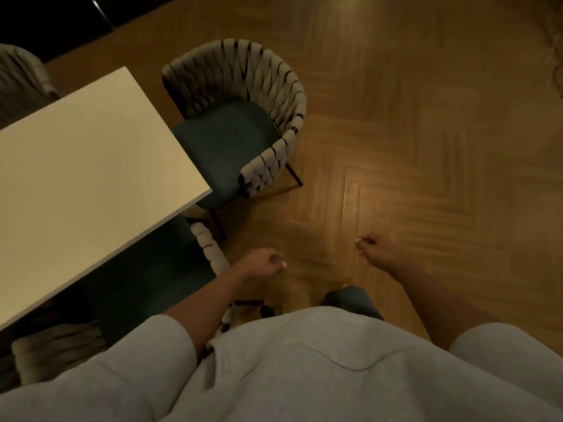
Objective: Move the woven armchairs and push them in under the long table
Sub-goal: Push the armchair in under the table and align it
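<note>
The long table has a plain creamy white top, yellowed by the warm light. Beside it, in the upper middle of the frame, the woven armchair shows a basket weave of thick grey-beige straps with dark gaps between them, a dark teal seat cushion and black legs. The second armchair, at the lower left, repeats the pale weave and teal seat. The wooden floor is honey-brown, laid in a herringbone pattern. The person's sweatshirt is plain light grey, the trouser leg blue-grey. Pale nails show on the left hand and right hand.
</note>
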